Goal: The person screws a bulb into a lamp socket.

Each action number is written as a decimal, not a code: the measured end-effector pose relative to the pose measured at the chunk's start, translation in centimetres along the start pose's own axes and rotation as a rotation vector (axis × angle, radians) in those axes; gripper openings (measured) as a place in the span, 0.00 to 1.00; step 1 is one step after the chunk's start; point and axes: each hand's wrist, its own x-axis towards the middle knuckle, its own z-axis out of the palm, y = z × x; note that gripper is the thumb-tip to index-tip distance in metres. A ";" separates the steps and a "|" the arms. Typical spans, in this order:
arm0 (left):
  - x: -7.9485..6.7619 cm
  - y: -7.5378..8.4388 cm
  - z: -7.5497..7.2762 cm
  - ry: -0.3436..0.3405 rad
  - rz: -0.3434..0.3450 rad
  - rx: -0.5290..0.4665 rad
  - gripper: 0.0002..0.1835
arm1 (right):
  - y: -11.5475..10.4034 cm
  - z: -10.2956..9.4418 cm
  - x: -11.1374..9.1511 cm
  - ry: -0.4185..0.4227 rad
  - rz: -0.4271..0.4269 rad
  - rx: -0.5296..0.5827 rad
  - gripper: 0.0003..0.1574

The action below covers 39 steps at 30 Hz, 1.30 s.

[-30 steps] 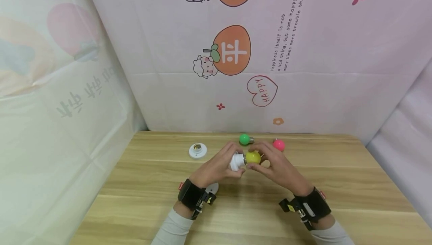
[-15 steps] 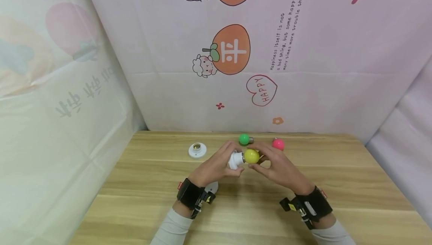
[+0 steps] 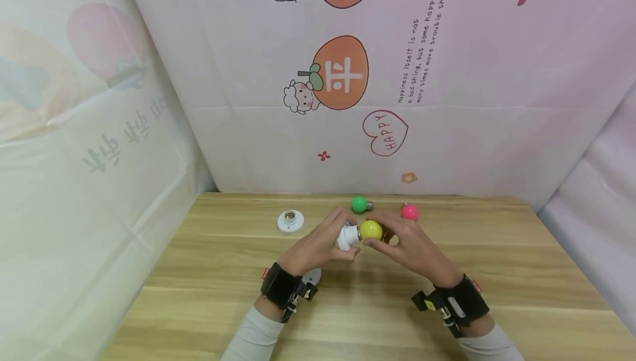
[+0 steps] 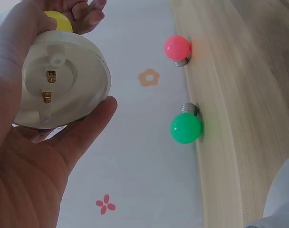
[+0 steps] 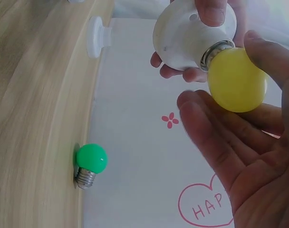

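By the left hand (image 3: 318, 244), a white lamp holder (image 3: 349, 238) is gripped at its base, between thumb and fingers. By the right hand (image 3: 412, 245), the yellow bulb (image 3: 370, 231) is loosely held, with the thumb and fingers spread around it; its metal cap is seen at the holder's mouth. Both forearms are angled inward from the near side, and the hands are raised above the table (image 3: 497, 267), near the green bulb (image 3: 359, 204).
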 end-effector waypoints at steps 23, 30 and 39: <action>-0.2 0.0 0.1 0.009 -0.028 -0.007 0.24 | -0.2 0.2 -0.2 0.003 -0.032 0.030 0.37; -0.2 0.0 0.1 0.011 -0.020 0.003 0.25 | -0.2 0.1 -0.1 -0.001 -0.031 0.057 0.37; -0.2 0.1 0.0 0.007 -0.007 0.010 0.24 | -0.3 -0.2 0.0 0.010 -0.037 0.051 0.35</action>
